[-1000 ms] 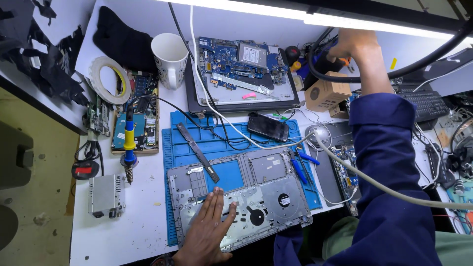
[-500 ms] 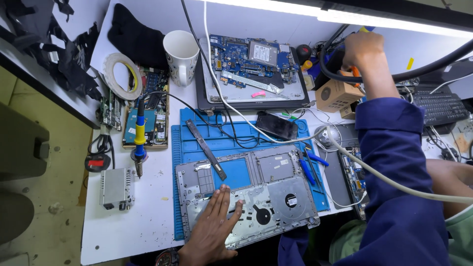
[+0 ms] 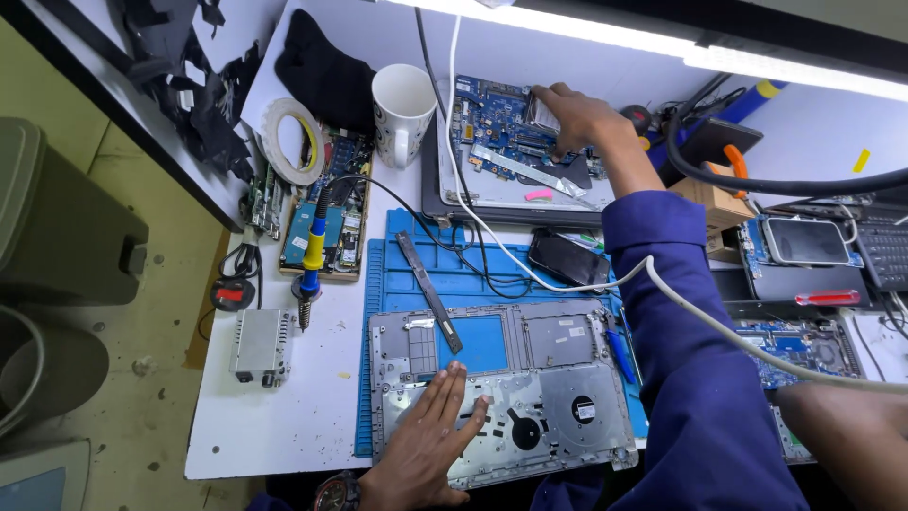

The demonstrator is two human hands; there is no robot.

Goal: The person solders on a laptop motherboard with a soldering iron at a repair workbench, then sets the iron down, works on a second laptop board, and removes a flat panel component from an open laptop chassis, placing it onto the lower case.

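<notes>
My left hand [image 3: 426, 440] lies flat, fingers apart, on the near edge of a grey opened laptop chassis [image 3: 558, 397]. The chassis rests on a blue work mat [image 3: 397, 255]. My right hand [image 3: 577, 118], in a blue sleeve, reaches to the far side of the bench. Its fingers curl around a small silver part [image 3: 542, 114] on a blue motherboard [image 3: 487, 128]. That board lies on top of a dark laptop base [image 3: 511, 210]. A thin metal strip [image 3: 427, 289] lies diagonally across the mat and the chassis corner.
A white mug [image 3: 402, 99], a tape roll [image 3: 288, 142], a soldering iron [image 3: 312, 255] over another circuit board, a small silver box [image 3: 260, 345] and a dark phone [image 3: 566, 257] are on the bench. A white cable [image 3: 492, 237] crosses my right arm. Boards and a cardboard box [image 3: 719, 203] crowd the right.
My right hand has left the black cable near the cardboard box and moved left onto the blue motherboard. My left hand stays flat on the chassis.
</notes>
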